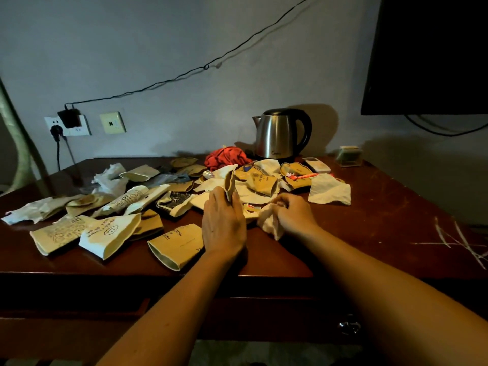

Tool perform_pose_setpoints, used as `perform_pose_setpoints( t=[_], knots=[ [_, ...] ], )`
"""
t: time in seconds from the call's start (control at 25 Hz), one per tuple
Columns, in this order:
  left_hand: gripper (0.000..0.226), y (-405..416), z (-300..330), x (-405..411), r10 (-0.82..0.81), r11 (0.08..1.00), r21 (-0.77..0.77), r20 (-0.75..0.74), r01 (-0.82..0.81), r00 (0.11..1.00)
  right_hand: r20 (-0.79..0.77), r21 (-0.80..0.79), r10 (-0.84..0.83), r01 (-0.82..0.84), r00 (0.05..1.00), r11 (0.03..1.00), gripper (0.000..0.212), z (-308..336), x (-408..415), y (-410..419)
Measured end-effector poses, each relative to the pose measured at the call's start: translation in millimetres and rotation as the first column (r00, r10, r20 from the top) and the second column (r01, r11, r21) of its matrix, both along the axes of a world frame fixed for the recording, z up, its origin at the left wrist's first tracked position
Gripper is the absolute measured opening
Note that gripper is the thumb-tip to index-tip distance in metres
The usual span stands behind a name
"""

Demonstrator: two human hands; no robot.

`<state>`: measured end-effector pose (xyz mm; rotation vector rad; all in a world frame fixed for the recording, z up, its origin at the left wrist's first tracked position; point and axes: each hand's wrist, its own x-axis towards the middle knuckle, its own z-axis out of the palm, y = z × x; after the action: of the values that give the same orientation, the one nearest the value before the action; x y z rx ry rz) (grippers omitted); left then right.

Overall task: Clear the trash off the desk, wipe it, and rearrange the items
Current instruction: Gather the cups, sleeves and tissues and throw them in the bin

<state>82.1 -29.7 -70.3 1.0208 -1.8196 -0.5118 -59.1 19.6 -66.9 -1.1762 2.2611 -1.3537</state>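
From the head camera, the trash-gathering step looks to be in hand. The left hand (224, 220) sits near the centre of the desk (369, 223), fingers mostly straight, pinching a flattened paper cup (230, 184) that stands up at its twelve o'clock. The right hand (291, 213), at the left hand's three o'clock, is curled around a crumpled tissue (269, 223). More crushed cups (111, 236) and torn paper (328, 192) lie from nine to one o'clock of the hands.

Next, I judge, the held pieces need bunching together and carrying off; no bin is in view. A red cloth (227, 157) lies beside the kettle (281, 134) at twelve o'clock. The fingertips of both hands are hidden, and the small box (348, 155) is too dim to identify.
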Motion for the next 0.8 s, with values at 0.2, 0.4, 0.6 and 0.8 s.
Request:
perform_pose_setpoints(
  t=[0.2, 0.4, 0.6, 0.8],
  knots=[
    [0.022, -1.1, 2.5, -5.3, 0.033, 0.998, 0.043, 0.033, -0.034, 0.999, -0.200, 0.119, 0.005, 0.019, 0.980, 0.993, 0.042, -5.6, -6.4, -21.9],
    [0.031, -0.7, 5.4, -5.4, 0.063, 0.993, 0.103, 0.020, -0.065, 0.998, -0.217, 0.209, -0.061, 0.108, 0.974, 0.972, 0.045, -7.5, -5.2, -35.6],
    [0.032, -0.9, 5.8, -6.3, 0.073, 0.991, 0.110, 0.037, -0.077, 0.997, -0.227, 0.255, -0.041, 0.100, 0.973, 0.962, 0.047, -2.3, -0.3, -35.2],
    [0.031, 0.4, 6.6, -6.2, 0.067, 0.991, 0.110, 0.053, -0.072, 0.996, -0.157, 0.289, -0.021, 0.067, 0.987, 0.955, 0.033, -1.6, -2.8, -39.8]
  ],
)
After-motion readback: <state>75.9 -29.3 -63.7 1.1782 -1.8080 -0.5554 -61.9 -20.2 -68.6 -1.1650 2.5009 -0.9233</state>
